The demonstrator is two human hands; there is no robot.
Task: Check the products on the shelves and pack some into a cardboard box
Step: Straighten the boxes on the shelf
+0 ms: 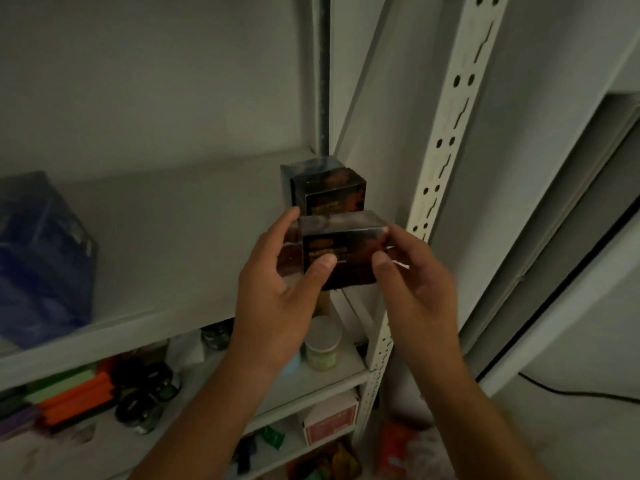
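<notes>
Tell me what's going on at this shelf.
A person holds a dark box up in front of the shelf. The left hand grips its left side and the right hand pinches its right edge. Similar boxes stand on the shelf just behind it. Lower down sit a white jar and orange packs. No cardboard box is in view.

Your left forearm (pixel 207 410) and right forearm (pixel 485 420) are both bare, coming up from the bottom edge and angling in toward each other, hands raised out front at about the same height. Your left hand (pixel 273 289) grips the dark box (pixel 349 251) from its left side, thumb flat on the front face, fingers curled round the side. Your right hand (pixel 415 282) pinches the right edge, thumb in front, index fingertip on the top corner.
</notes>
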